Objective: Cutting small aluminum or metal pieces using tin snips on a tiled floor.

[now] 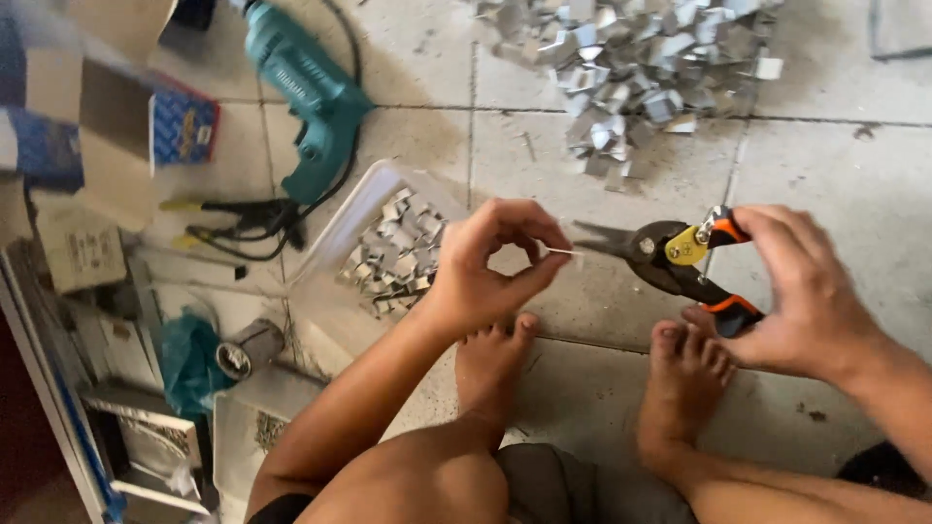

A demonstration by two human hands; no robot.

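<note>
I am looking down at a tiled floor (pixel 825 165), with two bare feet at six o'clock. My left hand (pixel 490 262) is pinching a small thin metal piece (pixel 560 252) between thumb and forefinger, so that grip is closed tight on it, the other fingers curled over in an arch. My right hand (pixel 811 296) is wrapping around the orange-and-black handles of a pair of tin snips (pixel 670 257); the grip is closed around the handles, and the blades are pointing toward nine o'clock, their tips sitting just beside the metal piece. I cannot tell whether the blades are touching it.

At twelve o'clock a heap of small bent metal clips (pixel 631 68) is lying on the floor. Just at nine o'clock from my left hand, a clear plastic tray (pixel 364 199) is holding more such clips. At eleven o'clock a teal electric drill (pixel 306 92) is lying with its cord trailing, and dark pliers with yellow tips (pixel 233 218) are lying below it.
</note>
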